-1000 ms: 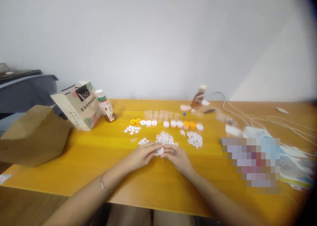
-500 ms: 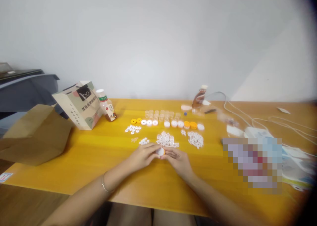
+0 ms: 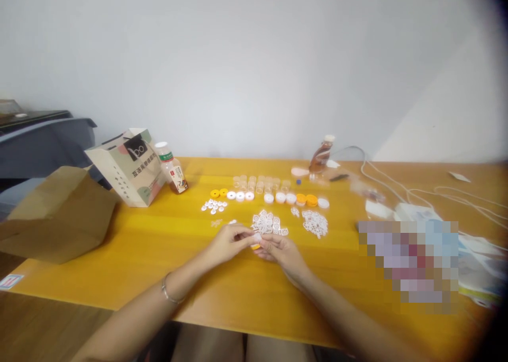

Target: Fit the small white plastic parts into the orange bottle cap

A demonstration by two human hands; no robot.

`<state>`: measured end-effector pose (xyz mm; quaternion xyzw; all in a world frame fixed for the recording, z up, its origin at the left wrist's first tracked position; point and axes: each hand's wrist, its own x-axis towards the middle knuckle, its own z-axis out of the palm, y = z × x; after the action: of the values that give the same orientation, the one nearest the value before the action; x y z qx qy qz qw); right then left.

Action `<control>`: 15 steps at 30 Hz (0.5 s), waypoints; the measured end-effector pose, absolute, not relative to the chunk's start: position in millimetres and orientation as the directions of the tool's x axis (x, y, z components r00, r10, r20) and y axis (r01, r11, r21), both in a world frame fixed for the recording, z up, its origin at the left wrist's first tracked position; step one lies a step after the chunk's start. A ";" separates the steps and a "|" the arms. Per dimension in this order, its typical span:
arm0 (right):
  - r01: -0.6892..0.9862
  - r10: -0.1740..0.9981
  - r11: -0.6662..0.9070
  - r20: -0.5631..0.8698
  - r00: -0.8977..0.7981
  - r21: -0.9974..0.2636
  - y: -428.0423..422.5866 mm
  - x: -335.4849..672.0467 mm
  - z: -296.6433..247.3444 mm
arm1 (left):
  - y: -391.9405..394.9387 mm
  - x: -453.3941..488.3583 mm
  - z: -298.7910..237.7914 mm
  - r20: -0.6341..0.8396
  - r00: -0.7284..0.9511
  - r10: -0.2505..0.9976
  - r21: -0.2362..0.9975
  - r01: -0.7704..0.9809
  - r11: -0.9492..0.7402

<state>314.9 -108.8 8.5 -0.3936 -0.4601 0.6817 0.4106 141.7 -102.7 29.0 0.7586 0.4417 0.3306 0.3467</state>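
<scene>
Low over the table's middle, a small white and orange round piece is between my fingertips. My left hand is closed on its left side, with the thumb and fingers at its upper edge. From the right, my right hand also grips it, fingers curled and partly covering it. Just beyond lie a pile of white cut-out plastic pieces and a second pile to the right. Small white pieces are grouped at the left. Behind is a row of white discs and orange discs.
Clear cups stand behind the discs. At left are a paper gift bag, a bottle and a brown paper bag. Another bottle, cables and a blurred-out patch occupy the right side.
The round piece has been tilted, so its orange part now shows underneath. My left fingers have shifted over it and now hide more of the small white pieces beyond.
</scene>
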 end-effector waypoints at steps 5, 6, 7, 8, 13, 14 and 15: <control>-0.187 0.910 -0.246 -0.160 -0.382 -0.951 -110.3 313.7 10.2 | -101.2 141.4 23.7 0.147 0.364 0.920 0.862 0.408 -0.299; -0.188 0.908 -0.253 -0.166 -0.384 -0.949 -110.3 313.8 10.4 | -100.9 141.3 23.5 0.145 0.366 0.919 0.868 0.398 -0.296; -0.189 0.905 -0.262 -0.173 -0.389 -0.946 -110.0 314.0 10.4 | -100.5 141.2 23.7 0.143 0.376 0.916 0.874 0.385 -0.295; -0.186 0.900 -0.270 -0.179 -0.397 -0.945 -109.5 314.4 10.2 | -100.3 141.1 24.3 0.142 0.391 0.909 0.879 0.372 -0.297; -0.141 0.897 -0.205 -0.128 -0.424 -0.969 -104.3 317.5 8.6 | -102.0 138.6 32.4 0.166 0.438 0.884 0.850 0.391 -0.353; -0.131 0.896 -0.183 -0.111 -0.430 -0.974 -103.2 317.9 8.3 | -102.7 137.6 34.6 0.179 0.439 0.880 0.833 0.408 -0.373; -0.122 0.895 -0.166 -0.097 -0.435 -0.979 -102.3 318.2 7.9 | -103.5 136.5 36.8 0.191 0.448 0.874 0.815 0.424 -0.395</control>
<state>318.2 -102.3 7.9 -0.3703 -0.5216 0.6675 0.3810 136.5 -103.5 36.8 0.7731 0.4196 0.3163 0.3553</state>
